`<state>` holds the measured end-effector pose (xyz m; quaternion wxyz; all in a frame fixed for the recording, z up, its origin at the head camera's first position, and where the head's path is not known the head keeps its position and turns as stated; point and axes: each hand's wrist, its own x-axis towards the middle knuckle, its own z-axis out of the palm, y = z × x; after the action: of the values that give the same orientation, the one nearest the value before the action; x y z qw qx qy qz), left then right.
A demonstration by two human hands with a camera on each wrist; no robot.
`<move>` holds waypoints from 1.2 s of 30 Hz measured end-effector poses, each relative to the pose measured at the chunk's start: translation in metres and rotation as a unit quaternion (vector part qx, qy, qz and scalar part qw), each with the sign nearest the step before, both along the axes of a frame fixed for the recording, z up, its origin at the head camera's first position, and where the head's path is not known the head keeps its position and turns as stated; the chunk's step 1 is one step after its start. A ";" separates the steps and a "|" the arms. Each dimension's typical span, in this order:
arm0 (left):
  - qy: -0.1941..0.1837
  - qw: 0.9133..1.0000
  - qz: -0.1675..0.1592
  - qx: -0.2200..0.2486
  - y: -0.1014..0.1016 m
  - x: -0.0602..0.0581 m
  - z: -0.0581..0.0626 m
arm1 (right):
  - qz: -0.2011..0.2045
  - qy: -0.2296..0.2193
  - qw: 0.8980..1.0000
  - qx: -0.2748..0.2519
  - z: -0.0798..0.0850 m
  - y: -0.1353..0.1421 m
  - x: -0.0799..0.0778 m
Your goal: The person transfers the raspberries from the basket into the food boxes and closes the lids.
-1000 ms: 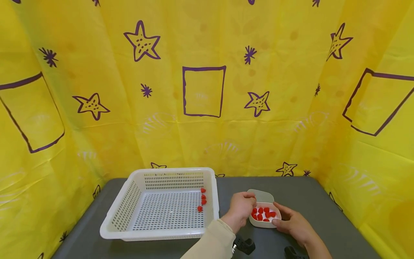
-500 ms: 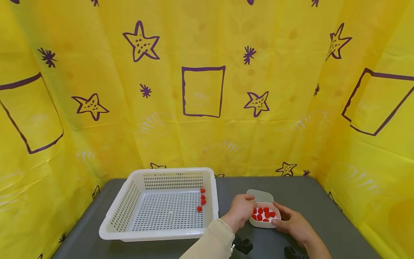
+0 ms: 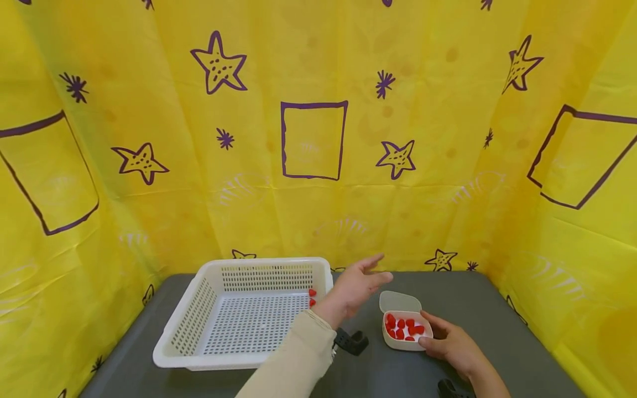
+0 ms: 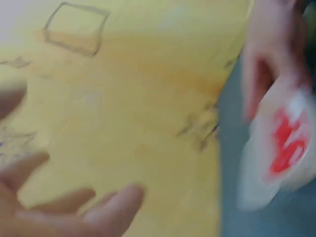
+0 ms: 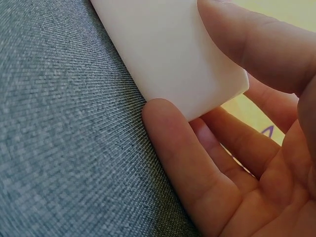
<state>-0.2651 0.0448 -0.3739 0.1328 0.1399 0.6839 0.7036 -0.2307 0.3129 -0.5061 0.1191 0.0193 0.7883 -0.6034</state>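
My left hand (image 3: 355, 287) is spread wide above the gray table (image 3: 478, 315), its fingers apart and reaching out to the right, just beyond the right rim of a white slotted basket (image 3: 239, 331) as the head camera sees it. The left wrist view, badly blurred, shows the same separated fingers against the yellow cloth (image 3: 318, 221). My right hand (image 3: 453, 342) grips the right end of a small white container (image 3: 405, 346), thumb at the near side, fingers at the far side. From the right wrist, my fingertips press against the smooth walls around one corner, just above the fabric-like tabletop. The container sits on the table to the right of the basket, well apart from it, its rounded lid (image 3: 400, 302) laid open at the back. Inside it lies a cluster of small red pieces (image 3: 400, 334). Two more red pieces (image 3: 312, 293) show at the right end of the basket, beside my forearm, whose pale sleeve (image 3: 293, 354) hides part of that end. A black band (image 3: 353, 342) shows at my left wrist.
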 end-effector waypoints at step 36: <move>-0.035 0.915 -0.171 -0.363 -0.167 -0.048 -0.072 | -0.028 -0.013 0.999 0.013 0.003 -0.004 0.000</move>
<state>-0.3134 -0.1218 -0.4463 0.3164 0.1723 0.8529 0.3778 -0.2312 0.3086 -0.5030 0.1121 0.0508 0.7933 -0.5962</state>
